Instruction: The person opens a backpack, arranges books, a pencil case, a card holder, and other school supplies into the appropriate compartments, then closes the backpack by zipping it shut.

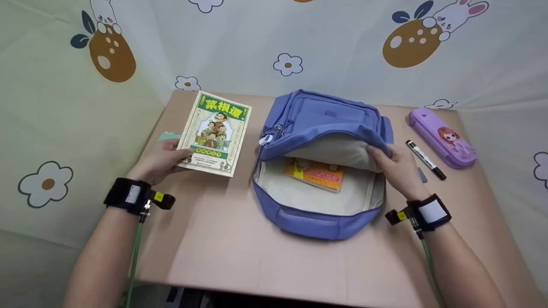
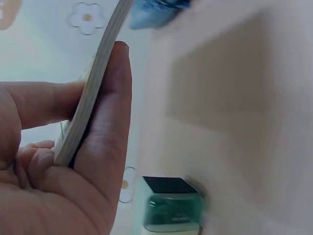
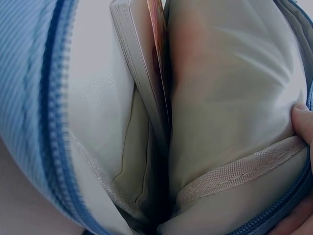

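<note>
A green and cream book (image 1: 216, 132) with cartoon figures on its cover is pinched at its lower left corner by my left hand (image 1: 160, 156), thumb in front and fingers behind. In the left wrist view the book's page edge (image 2: 93, 88) shows between thumb and fingers. A blue backpack (image 1: 329, 113) lies on the table, its main compartment unzipped. My right hand (image 1: 398, 167) grips the edge of the flap and holds it raised. Inside the compartment lies an orange book (image 1: 317, 174), partly hidden under the flap; its pages (image 3: 134, 54) show in the right wrist view.
Right of the backpack are a purple pencil case (image 1: 443, 137), a black and white marker (image 1: 426, 159) and a small grey-blue item (image 1: 422, 175). A teal object (image 1: 169, 136) lies partly behind my left hand. Patterned cloth (image 1: 239, 47) surrounds the table (image 1: 222, 248).
</note>
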A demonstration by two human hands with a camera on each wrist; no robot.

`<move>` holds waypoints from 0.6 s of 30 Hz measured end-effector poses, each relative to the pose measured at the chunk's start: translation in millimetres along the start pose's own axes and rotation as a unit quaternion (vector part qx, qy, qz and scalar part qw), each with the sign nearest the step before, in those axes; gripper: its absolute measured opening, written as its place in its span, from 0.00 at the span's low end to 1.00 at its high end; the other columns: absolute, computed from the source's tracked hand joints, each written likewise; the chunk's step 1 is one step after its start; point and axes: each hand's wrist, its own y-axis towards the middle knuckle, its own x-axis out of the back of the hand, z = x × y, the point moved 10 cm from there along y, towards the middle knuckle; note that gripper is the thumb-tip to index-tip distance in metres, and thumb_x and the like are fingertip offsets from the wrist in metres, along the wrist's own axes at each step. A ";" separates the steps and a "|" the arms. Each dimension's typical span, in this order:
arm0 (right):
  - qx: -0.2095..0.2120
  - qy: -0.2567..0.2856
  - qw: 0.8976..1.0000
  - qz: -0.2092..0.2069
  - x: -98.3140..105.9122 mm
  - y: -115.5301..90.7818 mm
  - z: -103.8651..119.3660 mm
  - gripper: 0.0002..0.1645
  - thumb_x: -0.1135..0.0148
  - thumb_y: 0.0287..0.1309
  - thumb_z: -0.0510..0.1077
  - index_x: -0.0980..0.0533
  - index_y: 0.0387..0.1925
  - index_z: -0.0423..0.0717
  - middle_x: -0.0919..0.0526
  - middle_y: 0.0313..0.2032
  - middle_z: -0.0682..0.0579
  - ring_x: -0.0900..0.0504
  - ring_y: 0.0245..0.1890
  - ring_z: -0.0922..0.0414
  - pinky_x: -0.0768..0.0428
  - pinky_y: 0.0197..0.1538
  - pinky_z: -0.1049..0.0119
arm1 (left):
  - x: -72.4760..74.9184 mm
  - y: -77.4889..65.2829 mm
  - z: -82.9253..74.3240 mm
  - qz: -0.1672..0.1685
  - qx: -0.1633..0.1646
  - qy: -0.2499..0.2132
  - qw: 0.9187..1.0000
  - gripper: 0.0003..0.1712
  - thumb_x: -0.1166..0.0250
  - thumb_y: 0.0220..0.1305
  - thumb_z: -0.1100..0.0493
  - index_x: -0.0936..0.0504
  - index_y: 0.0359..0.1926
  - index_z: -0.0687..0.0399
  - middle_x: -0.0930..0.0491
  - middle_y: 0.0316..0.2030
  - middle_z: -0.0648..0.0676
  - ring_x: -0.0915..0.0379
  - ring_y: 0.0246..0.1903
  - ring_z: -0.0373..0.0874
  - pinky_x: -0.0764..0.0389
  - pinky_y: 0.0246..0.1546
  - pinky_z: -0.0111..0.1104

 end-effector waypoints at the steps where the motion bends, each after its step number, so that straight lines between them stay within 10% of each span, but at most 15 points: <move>1: -0.001 0.000 1.000 0.001 0.0 -0.1 0.4 0.27 0.38 0.72 0.47 0.31 0.19 0.37 0.34 0.16 0.57 0.39 0.16 0.66 0.42 0.18 0.69 | -1.5 -3.5 -6.2 0.011 -0.012 -0.019 1.000 0.29 0.46 0.79 0.62 0.40 0.72 0.74 0.17 0.50 0.58 0.14 0.44 0.44 0.17 0.49 0.36; 6: -0.002 0.000 1.000 0.003 0.3 0.4 -0.9 0.27 0.38 0.72 0.48 0.32 0.19 0.37 0.36 0.16 0.57 0.40 0.15 0.67 0.42 0.17 0.70 | -25.9 -20.1 -42.5 0.083 -0.070 -0.074 0.991 0.30 0.43 0.77 0.63 0.39 0.72 0.74 0.15 0.51 0.62 0.15 0.47 0.52 0.16 0.48 0.39; 10: 0.000 0.000 1.000 0.002 0.8 1.0 -2.2 0.27 0.38 0.72 0.47 0.32 0.19 0.37 0.35 0.15 0.57 0.40 0.14 0.68 0.43 0.17 0.70 | -61.4 -33.2 -68.4 0.138 -0.096 -0.034 0.985 0.31 0.39 0.75 0.62 0.37 0.72 0.70 0.18 0.54 0.66 0.15 0.48 0.56 0.16 0.48 0.44; 18: -0.001 0.002 1.000 -0.005 -0.5 1.6 0.1 0.25 0.37 0.71 0.47 0.29 0.21 0.35 0.34 0.17 0.56 0.37 0.19 0.63 0.39 0.21 0.69 | -152.2 -61.6 -70.5 0.282 -0.076 0.070 0.954 0.28 0.35 0.72 0.60 0.29 0.68 0.64 0.14 0.48 0.63 0.14 0.45 0.57 0.14 0.44 0.39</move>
